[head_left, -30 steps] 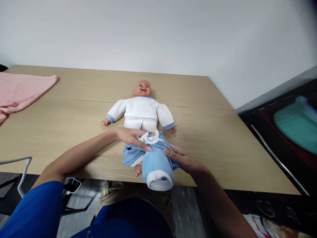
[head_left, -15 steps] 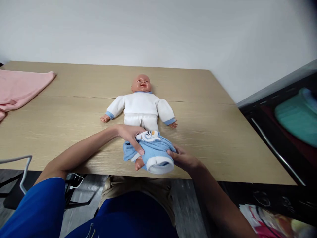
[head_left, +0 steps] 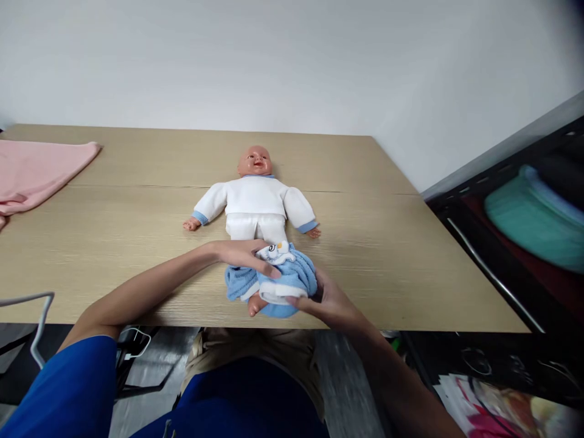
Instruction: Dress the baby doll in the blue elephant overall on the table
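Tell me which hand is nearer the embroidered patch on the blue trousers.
Left. The left hand lies right against the patch at the waist; the right hand holds the white cuff lower down, apart from it.

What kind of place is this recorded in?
Probably a plain indoor workroom, not a home nursery: a bare white wall, a wood-grain table holding a doll in blue trousers, and a dark shelf unit with folded teal cloth at the right.
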`<state>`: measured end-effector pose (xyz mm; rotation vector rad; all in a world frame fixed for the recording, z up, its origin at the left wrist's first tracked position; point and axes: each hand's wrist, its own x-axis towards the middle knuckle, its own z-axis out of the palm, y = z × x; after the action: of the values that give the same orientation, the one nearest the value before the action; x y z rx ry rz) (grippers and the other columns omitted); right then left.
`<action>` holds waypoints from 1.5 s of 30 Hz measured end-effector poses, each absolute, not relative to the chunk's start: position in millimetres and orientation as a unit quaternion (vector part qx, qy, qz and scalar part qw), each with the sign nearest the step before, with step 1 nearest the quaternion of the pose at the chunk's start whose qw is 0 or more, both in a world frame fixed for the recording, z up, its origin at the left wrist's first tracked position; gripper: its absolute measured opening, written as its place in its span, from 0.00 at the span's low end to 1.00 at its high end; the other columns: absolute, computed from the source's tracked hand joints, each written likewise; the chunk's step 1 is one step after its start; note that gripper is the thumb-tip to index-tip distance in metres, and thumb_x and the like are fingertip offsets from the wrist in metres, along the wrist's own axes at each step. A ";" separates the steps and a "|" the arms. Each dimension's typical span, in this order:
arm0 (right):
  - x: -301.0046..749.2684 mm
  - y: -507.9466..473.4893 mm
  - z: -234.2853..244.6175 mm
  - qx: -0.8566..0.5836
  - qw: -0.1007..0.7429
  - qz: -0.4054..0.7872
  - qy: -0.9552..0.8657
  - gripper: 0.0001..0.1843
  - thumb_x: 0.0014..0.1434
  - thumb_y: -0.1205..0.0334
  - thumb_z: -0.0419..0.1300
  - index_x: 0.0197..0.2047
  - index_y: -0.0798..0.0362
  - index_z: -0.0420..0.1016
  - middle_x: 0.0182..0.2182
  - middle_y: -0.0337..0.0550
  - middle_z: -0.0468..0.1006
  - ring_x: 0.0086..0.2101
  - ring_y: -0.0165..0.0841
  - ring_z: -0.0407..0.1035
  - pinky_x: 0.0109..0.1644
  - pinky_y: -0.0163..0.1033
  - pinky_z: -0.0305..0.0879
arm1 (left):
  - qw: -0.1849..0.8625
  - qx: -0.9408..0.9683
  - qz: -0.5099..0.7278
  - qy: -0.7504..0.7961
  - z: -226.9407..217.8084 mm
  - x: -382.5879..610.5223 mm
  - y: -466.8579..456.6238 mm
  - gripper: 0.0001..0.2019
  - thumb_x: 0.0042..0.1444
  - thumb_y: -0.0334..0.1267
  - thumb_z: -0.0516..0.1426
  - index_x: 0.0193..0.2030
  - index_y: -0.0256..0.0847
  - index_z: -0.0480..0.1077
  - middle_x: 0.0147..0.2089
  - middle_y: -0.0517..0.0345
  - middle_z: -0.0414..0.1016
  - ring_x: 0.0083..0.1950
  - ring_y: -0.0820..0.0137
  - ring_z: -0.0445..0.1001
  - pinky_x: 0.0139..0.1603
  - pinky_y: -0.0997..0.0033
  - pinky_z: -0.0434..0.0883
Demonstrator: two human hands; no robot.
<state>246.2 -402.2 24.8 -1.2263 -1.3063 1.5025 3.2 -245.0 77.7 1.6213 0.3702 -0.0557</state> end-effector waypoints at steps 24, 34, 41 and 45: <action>225.6 -452.4 16.8 -0.719 0.379 0.259 -0.522 0.15 0.68 0.46 0.63 0.45 0.47 0.84 0.31 0.41 0.81 0.34 0.44 0.74 0.45 0.47 0.73 | 0.230 0.916 -0.066 0.323 73.1 21.6 -302.9 0.23 0.72 0.47 0.66 0.63 0.37 0.66 0.49 0.41 0.87 0.50 0.46 0.88 0.47 0.57 0.77; 216.5 -460.1 12.1 -0.705 0.385 0.312 -0.507 0.16 0.66 0.49 0.66 0.51 0.48 0.86 0.42 0.46 0.89 0.44 0.48 0.81 0.53 0.50 0.79 | 0.269 0.927 -0.014 0.260 66.1 13.1 -296.7 0.31 0.58 0.35 0.71 0.65 0.41 0.66 0.62 0.41 0.80 0.67 0.44 0.79 0.64 0.52 0.77; 212.2 -465.2 9.4 -0.687 0.420 0.258 -0.534 0.12 0.65 0.53 0.64 0.49 0.47 0.81 0.48 0.49 0.84 0.50 0.49 0.79 0.58 0.52 0.77 | 0.289 0.930 0.014 0.226 65.4 5.8 -299.8 0.41 0.57 0.35 0.73 0.75 0.42 0.62 0.67 0.43 0.69 0.68 0.51 0.76 0.69 0.54 0.77; 208.5 -474.2 19.9 -0.710 0.391 0.230 -0.538 0.08 0.67 0.53 0.65 0.47 0.46 0.78 0.38 0.42 0.81 0.40 0.45 0.75 0.49 0.49 0.72 | 0.309 0.927 0.011 0.213 63.7 3.8 -301.3 0.45 0.57 0.35 0.73 0.79 0.45 0.60 0.67 0.45 0.67 0.66 0.52 0.77 0.66 0.55 0.79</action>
<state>208.5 -474.2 19.9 -1.8030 -1.3675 0.5844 3.8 -301.3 63.7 2.4483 0.5640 0.0301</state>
